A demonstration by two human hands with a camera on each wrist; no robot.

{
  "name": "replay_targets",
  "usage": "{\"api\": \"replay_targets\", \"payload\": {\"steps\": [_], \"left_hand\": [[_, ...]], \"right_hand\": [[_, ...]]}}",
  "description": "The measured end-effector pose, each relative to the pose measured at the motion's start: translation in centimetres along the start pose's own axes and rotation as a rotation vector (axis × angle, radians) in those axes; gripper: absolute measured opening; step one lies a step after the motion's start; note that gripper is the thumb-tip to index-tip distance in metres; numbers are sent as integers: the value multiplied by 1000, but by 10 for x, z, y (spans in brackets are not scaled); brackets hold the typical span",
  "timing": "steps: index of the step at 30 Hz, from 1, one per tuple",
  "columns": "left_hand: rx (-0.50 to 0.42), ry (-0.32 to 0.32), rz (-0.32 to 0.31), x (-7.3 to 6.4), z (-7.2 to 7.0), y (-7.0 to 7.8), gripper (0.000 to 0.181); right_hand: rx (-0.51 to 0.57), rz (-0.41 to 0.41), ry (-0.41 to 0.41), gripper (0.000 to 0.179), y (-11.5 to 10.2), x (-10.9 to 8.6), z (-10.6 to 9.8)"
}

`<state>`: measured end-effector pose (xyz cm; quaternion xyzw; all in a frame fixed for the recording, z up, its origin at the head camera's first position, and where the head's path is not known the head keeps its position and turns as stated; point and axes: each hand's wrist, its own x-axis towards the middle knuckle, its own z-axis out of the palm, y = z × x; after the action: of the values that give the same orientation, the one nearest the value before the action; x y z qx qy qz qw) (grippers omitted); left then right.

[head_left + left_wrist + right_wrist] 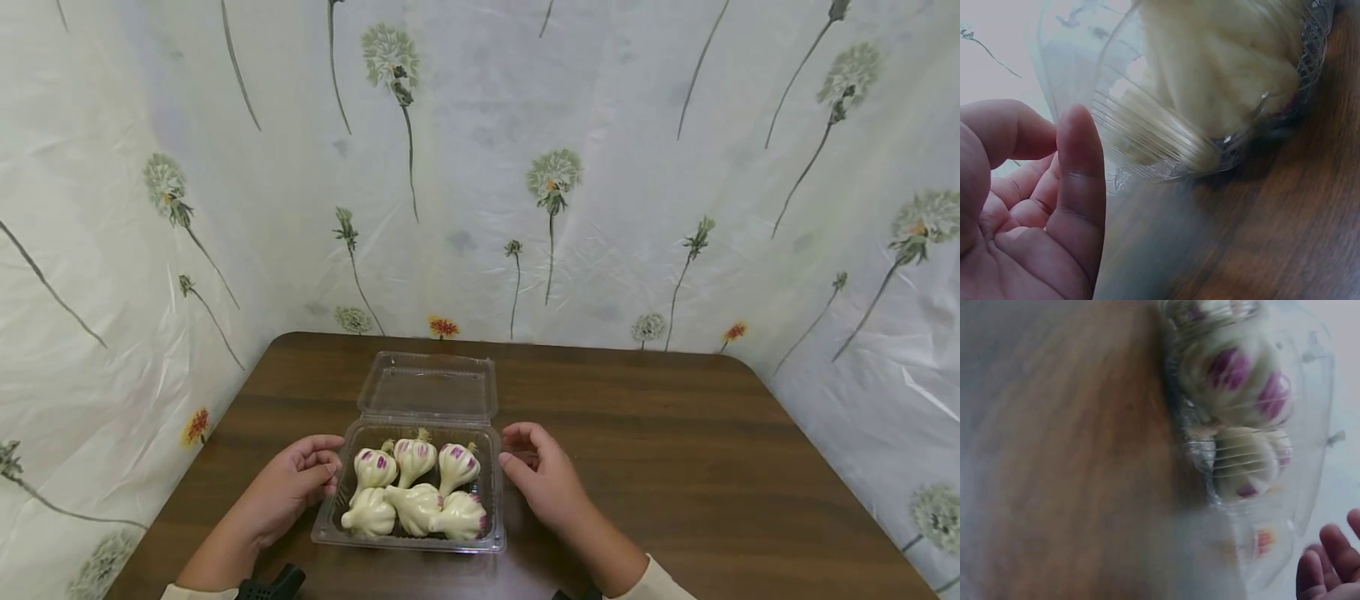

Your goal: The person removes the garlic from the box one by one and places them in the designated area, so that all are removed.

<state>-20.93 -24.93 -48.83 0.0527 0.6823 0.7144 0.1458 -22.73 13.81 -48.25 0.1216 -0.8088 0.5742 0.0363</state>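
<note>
A clear plastic clamshell box [408, 543] lies on the table with its lid [429, 387] folded back, away from me. Inside sit several garlic bulbs [415, 507] in two rows, whitish with purple patches. At the box's left side is my left hand [296, 479], fingers loosely bent, fingertips right at the rim. Its thumb [1079, 156] overlaps the clear plastic edge in the left wrist view. My right hand [547, 475] is beside the right wall, fingers loosely bent and thumb tip close to the rim. The right wrist view shows its fingers [1338, 553] spread near the lid.
The dark brown wooden table [637, 433] extends to the right and behind the box. A pale sheet printed with dandelions [480, 167] hangs along the back and both sides. Black straps [273, 583] sit at the wrists.
</note>
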Motion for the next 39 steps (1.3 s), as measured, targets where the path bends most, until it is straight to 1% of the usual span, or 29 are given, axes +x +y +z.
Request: {"api": "replay_targets", "payload": {"steps": [2,4,9,12,19,23,27,34,37,39], "left_hand": [[2,1,-1,0,0,0,50],[0,2,-1,0,0,0,50],[-4,1,0,-1,0,0,50],[-1,3,-1,-1,0,0,50],[12,7,5,1,0,0,50],[12,12,5,1,1,1,49],[15,10,3,0,0,0,49],[14,11,4,0,1,0,49],[12,10,3,1,1,0,49],[13,8,4,0,1,0,49]], "right_hand": [[-16,-8,12,30,-2,-1,0],[-19,-29,2,32,-3,-2,-1],[-51,-134,-84,40,-8,-4,-1],[-100,-201,-135,45,-12,-7,1],[-236,-352,-224,50,-17,-12,3],[-307,-414,-278,53,-20,-14,4],[-335,-438,-317,53,-22,-15,6],[-354,-384,-329,54,-24,-17,9],[-401,-402,-327,55,-24,-17,10],[-442,-433,-325,56,-24,-17,11]]}}
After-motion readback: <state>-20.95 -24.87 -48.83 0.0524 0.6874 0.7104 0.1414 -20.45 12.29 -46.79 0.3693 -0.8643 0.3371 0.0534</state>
